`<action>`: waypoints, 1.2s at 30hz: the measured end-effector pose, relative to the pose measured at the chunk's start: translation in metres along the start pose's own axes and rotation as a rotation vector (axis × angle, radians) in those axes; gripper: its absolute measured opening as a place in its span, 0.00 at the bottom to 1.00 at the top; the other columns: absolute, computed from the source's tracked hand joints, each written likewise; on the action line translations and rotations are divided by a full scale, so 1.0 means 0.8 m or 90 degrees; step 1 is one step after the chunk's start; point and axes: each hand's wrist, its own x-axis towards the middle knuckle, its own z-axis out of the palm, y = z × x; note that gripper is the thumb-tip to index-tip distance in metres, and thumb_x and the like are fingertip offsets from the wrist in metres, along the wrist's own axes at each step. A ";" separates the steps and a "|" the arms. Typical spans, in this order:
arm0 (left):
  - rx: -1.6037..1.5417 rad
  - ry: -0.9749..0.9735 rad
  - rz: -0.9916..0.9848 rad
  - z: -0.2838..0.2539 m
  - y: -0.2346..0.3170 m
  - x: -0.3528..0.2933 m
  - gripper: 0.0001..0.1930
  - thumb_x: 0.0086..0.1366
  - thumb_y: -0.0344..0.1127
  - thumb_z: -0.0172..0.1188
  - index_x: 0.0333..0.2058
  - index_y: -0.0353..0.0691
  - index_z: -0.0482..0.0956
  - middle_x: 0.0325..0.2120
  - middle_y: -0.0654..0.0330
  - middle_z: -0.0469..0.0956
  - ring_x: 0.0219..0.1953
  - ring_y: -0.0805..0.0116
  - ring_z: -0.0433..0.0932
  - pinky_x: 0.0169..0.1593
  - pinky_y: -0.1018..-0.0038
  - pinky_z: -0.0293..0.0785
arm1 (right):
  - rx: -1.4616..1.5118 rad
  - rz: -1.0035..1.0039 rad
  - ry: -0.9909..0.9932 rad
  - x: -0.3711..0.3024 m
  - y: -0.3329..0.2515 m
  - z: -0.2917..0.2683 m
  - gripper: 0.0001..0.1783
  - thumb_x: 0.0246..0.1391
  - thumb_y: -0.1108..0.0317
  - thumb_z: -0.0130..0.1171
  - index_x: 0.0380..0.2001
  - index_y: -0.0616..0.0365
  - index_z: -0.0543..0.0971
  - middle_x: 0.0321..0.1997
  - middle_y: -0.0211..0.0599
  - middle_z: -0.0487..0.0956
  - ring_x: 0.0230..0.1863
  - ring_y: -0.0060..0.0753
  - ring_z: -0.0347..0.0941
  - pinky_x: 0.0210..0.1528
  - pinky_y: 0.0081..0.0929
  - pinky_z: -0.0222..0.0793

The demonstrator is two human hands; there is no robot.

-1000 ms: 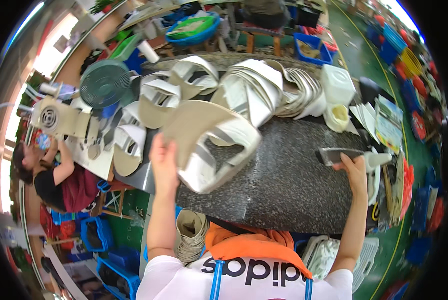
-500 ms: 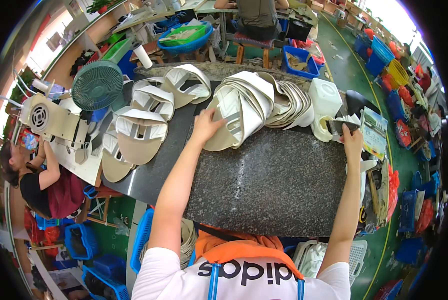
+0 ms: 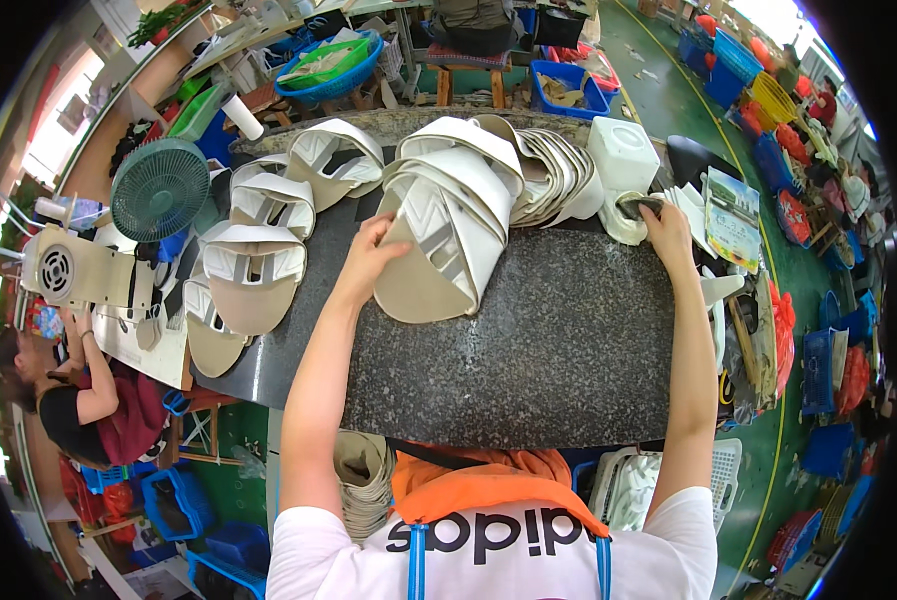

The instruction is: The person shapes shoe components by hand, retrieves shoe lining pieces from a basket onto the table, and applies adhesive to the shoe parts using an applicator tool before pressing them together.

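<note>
On the worktable lies a stack of white and beige shoe uppers point(image 3: 458, 195), the front one with its beige toe toward me. My left hand point(image 3: 371, 258) pinches the left edge of that front upper, thumb on top. A further nested row of uppers point(image 3: 560, 178) adjoins the stack on the right. My right hand point(image 3: 670, 236) is closed on a small dark flat tool point(image 3: 638, 207), possibly a brush. Its end is at the mouth of a cream-coloured pot point(image 3: 623, 228), cut from or standing against a white square plastic jug point(image 3: 623, 155).
Several separate uppers point(image 3: 255, 280) lie at the left of the dark stone tabletop point(image 3: 528, 350). Beyond them are a green fan point(image 3: 160, 190) and a sewing machine point(image 3: 93, 265) with a seated person. A printed card point(image 3: 733, 220) and white pieces stand at the right.
My left hand has drawn the front upper toward me, out of the stack. My right hand has moved the dark tool left to the pot's mouth. The whole view has shifted slightly.
</note>
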 end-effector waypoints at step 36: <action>-0.237 0.075 -0.095 0.005 0.085 -0.155 0.24 0.57 0.22 0.54 0.53 0.35 0.61 0.45 0.58 0.71 0.45 0.69 0.72 0.49 0.74 0.69 | -0.017 -0.150 0.094 -0.004 0.029 0.010 0.12 0.52 0.65 0.53 0.37 0.60 0.77 0.36 0.44 0.77 0.38 0.50 0.73 0.39 0.40 0.67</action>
